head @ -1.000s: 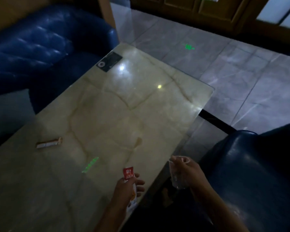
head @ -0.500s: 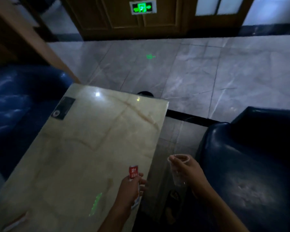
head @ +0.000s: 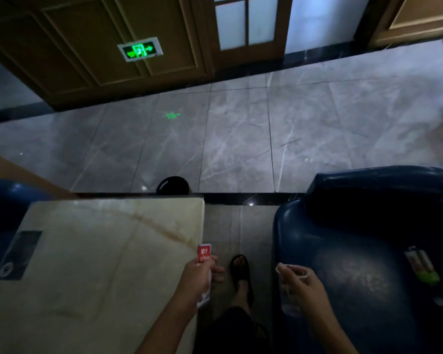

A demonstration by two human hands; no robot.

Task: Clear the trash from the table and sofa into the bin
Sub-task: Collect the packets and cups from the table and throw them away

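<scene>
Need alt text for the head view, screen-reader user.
Left hand holds a red-and-white packet over the marble table edge; right hand holds a clear plastic cup. A wrapper lies on the blue sofa; a black bin stands beyond the table.

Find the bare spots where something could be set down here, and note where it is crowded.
The table is bare between the dark panel and the left hand holding a packet. The sofa seat is bare left of the wrapper. The floor gap between them is crowded by a foot.
</scene>
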